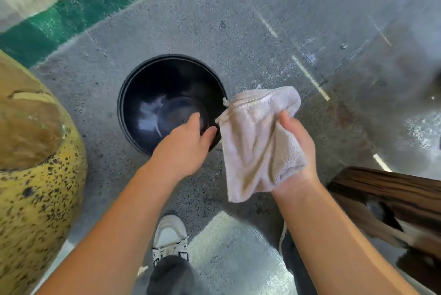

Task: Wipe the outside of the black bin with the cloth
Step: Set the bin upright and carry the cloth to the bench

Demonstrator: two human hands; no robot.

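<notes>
While the right hand (297,151) bunches the soft cloth (257,141), the left hand (188,146), fingers loosely curled, seems to hook the light, rigid black bin (148,84) at its near rim, a steadying grip.

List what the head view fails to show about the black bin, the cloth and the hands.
- Black bin outer wall: hidden by its own rim from above; cleanliness unknown.
- Left hand fingertips: curled over the rim, partly out of sight.
- Right hand palm: covered by the cloth.
- Wooden furniture: cut off at right edge, blurred.

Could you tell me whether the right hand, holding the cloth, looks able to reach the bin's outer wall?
Probably yes: the right hand holds the cloth just beside the black bin, with nothing between them.
</notes>
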